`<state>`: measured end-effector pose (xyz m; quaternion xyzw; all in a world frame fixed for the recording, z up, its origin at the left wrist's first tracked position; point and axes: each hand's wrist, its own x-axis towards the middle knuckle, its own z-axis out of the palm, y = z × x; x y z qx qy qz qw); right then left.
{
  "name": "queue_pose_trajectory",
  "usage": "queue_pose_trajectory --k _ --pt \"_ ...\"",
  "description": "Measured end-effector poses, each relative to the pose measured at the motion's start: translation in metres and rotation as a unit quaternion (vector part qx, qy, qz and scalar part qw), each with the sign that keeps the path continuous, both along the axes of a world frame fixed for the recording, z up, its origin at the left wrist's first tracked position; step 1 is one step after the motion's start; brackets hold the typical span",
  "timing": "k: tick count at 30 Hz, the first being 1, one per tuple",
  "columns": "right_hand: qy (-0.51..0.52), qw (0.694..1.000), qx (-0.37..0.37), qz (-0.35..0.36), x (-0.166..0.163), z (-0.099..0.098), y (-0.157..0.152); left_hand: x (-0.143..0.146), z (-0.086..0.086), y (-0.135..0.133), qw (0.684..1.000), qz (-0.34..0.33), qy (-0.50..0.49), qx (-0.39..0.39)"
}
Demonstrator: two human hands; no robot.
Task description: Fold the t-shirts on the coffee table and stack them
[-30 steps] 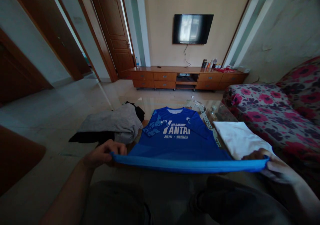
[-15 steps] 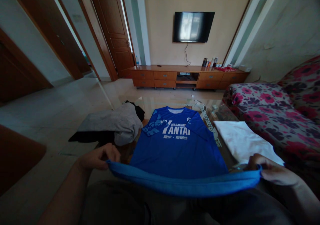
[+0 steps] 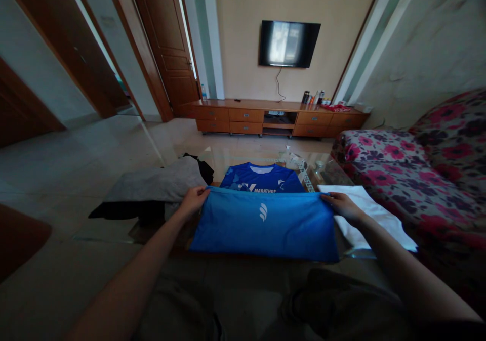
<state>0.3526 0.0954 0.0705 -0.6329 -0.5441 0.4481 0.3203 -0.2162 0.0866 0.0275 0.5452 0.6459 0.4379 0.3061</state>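
A blue sports shirt (image 3: 261, 222) with white lettering lies on a glass-topped low table (image 3: 228, 156) in front of me. Its lower half is folded up over the chest, so only the collar and the word MARATHON show beyond the fold. My left hand (image 3: 194, 200) pinches the folded hem at its left corner. My right hand (image 3: 340, 205) grips the hem at the right corner. Both hands are closed on the cloth.
A heap of grey and black clothes (image 3: 152, 192) lies left of the shirt. A folded white garment (image 3: 370, 219) lies to its right. A flowered sofa (image 3: 410, 164) stands at the right. A wooden TV cabinet (image 3: 277, 121) and wall TV (image 3: 289, 43) are beyond.
Both hands have carried the shirt's hem from near my lap forward over the shirt, folding the bottom half up across the lettering.
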Motion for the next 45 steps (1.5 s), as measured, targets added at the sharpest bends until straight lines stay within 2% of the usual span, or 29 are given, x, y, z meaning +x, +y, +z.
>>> queue_pose_trajectory --k 2,4,9,16,19,22,25,27,31,33,41,45 --pt "-0.129 0.991 0.036 -0.017 -0.004 -0.021 0.018 0.006 -0.01 0.009 0.995 0.035 0.097 0.007" --pt "-0.202 0.977 0.056 -0.031 -0.007 -0.04 0.031 0.011 -0.018 0.013 0.988 0.052 0.148 0.008" --pt "-0.283 0.954 0.079 -0.051 -0.006 -0.068 0.043 0.02 -0.03 0.019 0.975 0.063 0.213 0.011" --pt "-0.347 0.932 0.088 -0.05 -0.005 -0.081 0.043 0.026 -0.044 0.027 0.962 0.065 0.266 0.009" --pt "-0.365 0.923 0.107 -0.065 -0.014 -0.08 0.035 0.038 -0.042 0.024 0.948 0.077 0.306 0.034" --pt "-0.423 0.88 0.202 -0.08 -0.032 -0.074 0.02 0.058 -0.034 0.017 0.916 0.056 0.388 0.089" --pt "-0.469 0.843 0.264 -0.001 -0.055 -0.074 0.004 0.076 -0.031 0.008 0.894 -0.027 0.434 0.105" --pt "-0.485 0.839 0.241 0.047 -0.067 -0.082 -0.002 0.083 -0.037 0.003 0.885 -0.066 0.452 0.089" --pt "-0.507 0.848 0.148 0.053 -0.071 -0.106 0.0 0.08 -0.057 0.001 0.878 -0.097 0.467 0.029" --pt "-0.509 0.848 0.134 0.058 -0.065 -0.114 0.006 0.076 -0.064 0.003 0.879 -0.109 0.464 0.014" --pt "-0.515 0.845 0.136 0.056 -0.051 -0.112 0.037 0.073 -0.074 0.034 0.882 -0.118 0.455 0.028" --pt "-0.518 0.845 0.124 0.051 -0.049 -0.111 0.049 0.077 -0.073 0.049 0.884 -0.111 0.45 0.053"
